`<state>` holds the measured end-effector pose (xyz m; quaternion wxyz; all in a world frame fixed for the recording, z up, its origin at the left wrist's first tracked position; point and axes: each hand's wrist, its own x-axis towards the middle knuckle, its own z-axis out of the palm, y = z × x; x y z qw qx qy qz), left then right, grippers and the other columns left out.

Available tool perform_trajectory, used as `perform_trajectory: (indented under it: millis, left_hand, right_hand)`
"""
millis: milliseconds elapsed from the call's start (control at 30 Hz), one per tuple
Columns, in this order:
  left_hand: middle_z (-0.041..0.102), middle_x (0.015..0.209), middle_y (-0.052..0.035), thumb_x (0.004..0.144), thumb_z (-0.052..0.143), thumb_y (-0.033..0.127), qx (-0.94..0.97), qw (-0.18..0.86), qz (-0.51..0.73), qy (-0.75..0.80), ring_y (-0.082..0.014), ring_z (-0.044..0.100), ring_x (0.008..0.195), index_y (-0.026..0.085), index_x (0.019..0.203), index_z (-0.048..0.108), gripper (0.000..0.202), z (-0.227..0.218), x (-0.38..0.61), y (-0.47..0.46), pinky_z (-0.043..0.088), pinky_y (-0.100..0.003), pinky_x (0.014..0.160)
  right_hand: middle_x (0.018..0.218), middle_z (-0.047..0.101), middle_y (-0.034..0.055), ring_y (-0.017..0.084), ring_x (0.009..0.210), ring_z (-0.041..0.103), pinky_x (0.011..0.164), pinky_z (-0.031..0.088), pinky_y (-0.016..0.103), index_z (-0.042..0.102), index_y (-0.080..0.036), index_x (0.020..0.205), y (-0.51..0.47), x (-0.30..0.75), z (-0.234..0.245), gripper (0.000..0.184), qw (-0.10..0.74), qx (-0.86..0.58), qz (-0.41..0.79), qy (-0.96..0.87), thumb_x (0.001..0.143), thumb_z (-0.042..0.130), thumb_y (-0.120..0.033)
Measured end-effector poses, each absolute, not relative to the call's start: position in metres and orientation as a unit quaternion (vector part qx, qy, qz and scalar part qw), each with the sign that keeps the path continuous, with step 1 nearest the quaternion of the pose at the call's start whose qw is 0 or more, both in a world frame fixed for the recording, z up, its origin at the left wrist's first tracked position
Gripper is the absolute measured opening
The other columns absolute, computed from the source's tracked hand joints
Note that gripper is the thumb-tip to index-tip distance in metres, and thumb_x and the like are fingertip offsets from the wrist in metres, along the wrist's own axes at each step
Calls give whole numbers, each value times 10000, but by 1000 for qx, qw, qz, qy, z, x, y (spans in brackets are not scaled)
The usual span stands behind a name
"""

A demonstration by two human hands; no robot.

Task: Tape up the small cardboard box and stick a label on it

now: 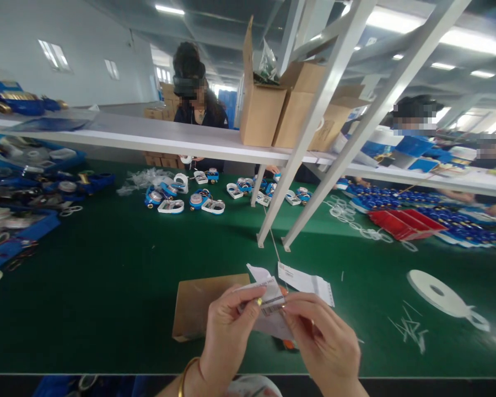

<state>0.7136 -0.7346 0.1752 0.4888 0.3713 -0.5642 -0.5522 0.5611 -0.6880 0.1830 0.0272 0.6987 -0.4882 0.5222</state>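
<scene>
A white printed label sheet (271, 295) with barcodes is held up between my two hands. My left hand (231, 320) pinches its left part between thumb and fingers. At its right edge, my right hand (322, 336) has thumb and fingertips closed on the sheet. Beneath and behind my hands lies a brown cardboard box (196, 300). Another white label strip (308, 282) rests on the green table (119, 286) just beyond my right hand. A small orange object (288, 344) shows partly below the sheet, mostly hidden by it and my right hand.
A white tape roll (436, 292) lies at right, near scattered thin strips (411, 331). Blue bins of parts (25, 237) stand at left. Blue-and-white meter-like units (198, 199) sit farther back. Metal posts (291, 165) support a shelf (157, 135). People work across the table.
</scene>
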Motion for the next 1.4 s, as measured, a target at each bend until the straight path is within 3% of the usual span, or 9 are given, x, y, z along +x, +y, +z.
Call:
perform_trajectory:
  millis: [100, 200, 267, 400, 533, 767, 933, 1167, 1400]
  left_hand:
    - [618, 868, -73, 774, 593, 283, 358, 480, -584, -548, -132, 563, 755, 145, 932, 689, 231, 172, 717, -737, 455, -193, 669]
    - [604, 966, -73, 770, 592, 280, 344, 444, -637, -529, -149, 562, 848, 155, 1184, 568, 433, 176, 724, -744, 468, -222, 735]
    - [587, 892, -49, 755, 604, 288, 349, 405, -645, -547, -132, 542, 782, 145, 1236, 495, 514, 185, 728, -752, 456, -213, 685]
    - [591, 765, -53, 751, 618, 378, 371, 313, -598, -637, -125, 528, 678, 103, 876, 595, 304, 206, 731, -764, 417, -213, 608]
    - [557, 695, -27, 730, 600, 346, 347, 280, -648, -617, -89, 480, 613, 97, 762, 558, 255, 212, 725, -769, 378, -184, 562]
    - [492, 651, -9, 595, 583, 312, 340, 233, -716, -564, -64, 404, 565, 80, 732, 517, 277, 213, 719, -770, 296, -175, 519]
    - [477, 637, 3, 563, 588, 317, 346, 223, -726, -551, -61, 387, 553, 80, 745, 508, 309, 213, 718, -772, 282, -179, 509]
    - [472, 615, 12, 586, 593, 316, 353, 257, -736, -517, -58, 389, 527, 101, 716, 480, 276, 206, 718, -772, 286, -180, 497]
    - [471, 612, 29, 641, 566, 268, 361, 306, -705, -528, -49, 399, 515, 105, 718, 487, 197, 204, 719, -774, 310, -167, 482]
  right_hand:
    - [821, 624, -7, 95, 742, 612, 627, 526, 156, 537, -213, 932, -689, 561, 182, 115, -36, 676, 520, -521, 853, 546, -130]
    - [798, 623, -45, 63, 686, 598, 586, 494, 116, 563, -236, 964, -692, 558, 186, 142, -48, 688, 492, -531, 863, 527, -143]
    - [840, 630, -44, 52, 719, 602, 617, 493, 102, 572, -233, 969, -694, 556, 191, 178, -54, 712, 479, -511, 854, 527, -105]
    - [865, 628, -23, 59, 781, 604, 674, 500, 114, 580, -211, 954, -698, 557, 200, 202, -67, 736, 484, -470, 837, 537, -53]
    - [837, 631, -6, 77, 781, 605, 677, 503, 148, 603, -193, 914, -699, 560, 206, 149, -68, 741, 488, -455, 852, 536, -75]
    - [821, 613, -30, 70, 781, 572, 741, 469, 177, 580, -202, 867, -701, 558, 207, 112, -112, 753, 463, -455, 871, 529, -102]
    - [803, 600, -29, 78, 764, 563, 668, 443, 180, 560, -202, 835, -703, 558, 207, 107, -142, 747, 462, -457, 848, 541, -97]
    - [848, 600, 6, 63, 775, 585, 681, 481, 134, 580, -182, 874, -702, 558, 206, 104, -44, 756, 483, -440, 865, 546, -84]
    - [954, 542, 50, 83, 852, 552, 693, 470, 178, 587, -160, 834, -699, 561, 207, 119, 6, 752, 476, -455, 857, 527, -60]
